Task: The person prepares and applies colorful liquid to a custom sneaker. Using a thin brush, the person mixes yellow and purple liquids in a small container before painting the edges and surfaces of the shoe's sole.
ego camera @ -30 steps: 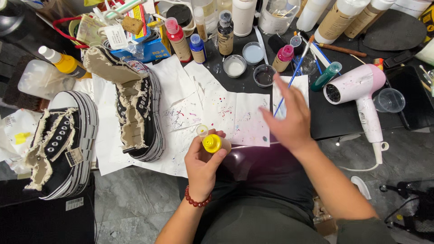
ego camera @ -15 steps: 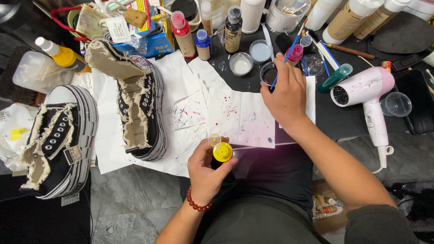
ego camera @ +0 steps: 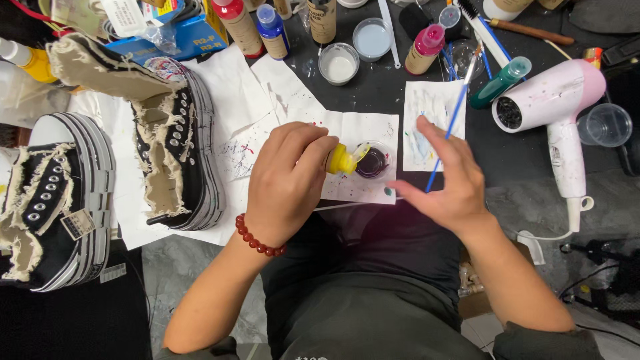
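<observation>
My left hand (ego camera: 288, 183) grips a small paint bottle with a yellow cap (ego camera: 341, 161), tipped on its side with the nozzle over a small clear cup (ego camera: 372, 161) that holds dark paint. The cup stands on a paint-speckled white paper sheet (ego camera: 347, 127). My right hand (ego camera: 448, 183) holds a thin blue-handled brush (ego camera: 453, 117) between its fingers, just right of the cup, and does not touch it. A red bead bracelet (ego camera: 257, 240) circles my left wrist.
Two frayed black platform sneakers (ego camera: 175, 150) (ego camera: 53, 200) lie at the left on paper. Paint bottles (ego camera: 270, 30) and small cups (ego camera: 339, 63) line the back edge. A pink hair dryer (ego camera: 557, 107) and a clear cup (ego camera: 603, 125) sit at the right.
My right hand came back from the far cups, and a small dark-paint cup now stands on the paper. My left hand tipped the yellow-capped bottle over it.
</observation>
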